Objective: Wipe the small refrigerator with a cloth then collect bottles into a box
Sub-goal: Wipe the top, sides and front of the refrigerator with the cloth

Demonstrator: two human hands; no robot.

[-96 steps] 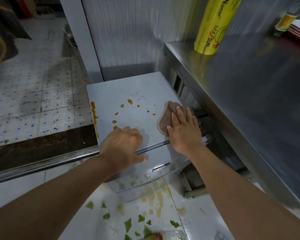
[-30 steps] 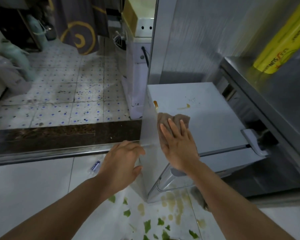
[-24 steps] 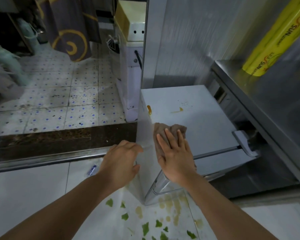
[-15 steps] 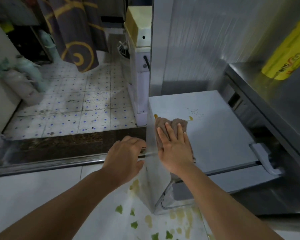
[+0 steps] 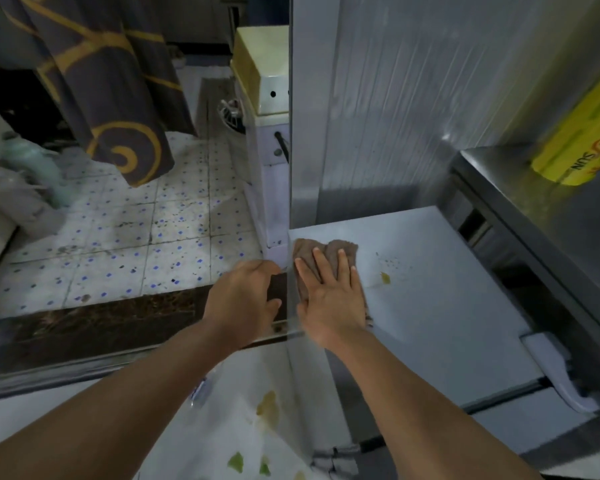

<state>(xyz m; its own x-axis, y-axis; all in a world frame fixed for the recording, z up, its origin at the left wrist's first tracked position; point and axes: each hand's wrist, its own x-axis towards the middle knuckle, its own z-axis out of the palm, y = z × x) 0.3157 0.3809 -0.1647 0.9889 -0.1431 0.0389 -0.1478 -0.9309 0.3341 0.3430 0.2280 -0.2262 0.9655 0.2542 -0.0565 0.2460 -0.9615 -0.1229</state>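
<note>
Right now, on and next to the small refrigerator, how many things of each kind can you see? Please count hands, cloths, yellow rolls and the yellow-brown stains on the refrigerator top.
Hands: 2 (left hand, right hand)
Cloths: 1 (brown cloth under the right hand)
Yellow rolls: 1 (yellow roll on the steel counter)
Clear stains on the refrigerator top: 1 (stain), plus tiny specks
Total: 5

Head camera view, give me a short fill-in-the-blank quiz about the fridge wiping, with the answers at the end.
1. The brown cloth lies flat under the ____ hand.
2. The cloth sits on the ____ of the small refrigerator.
3. A yellowish spot remains to the ____ of the cloth.
4. The left hand grips the refrigerator's ____ edge.

Missing words: right; top; right; left
</note>
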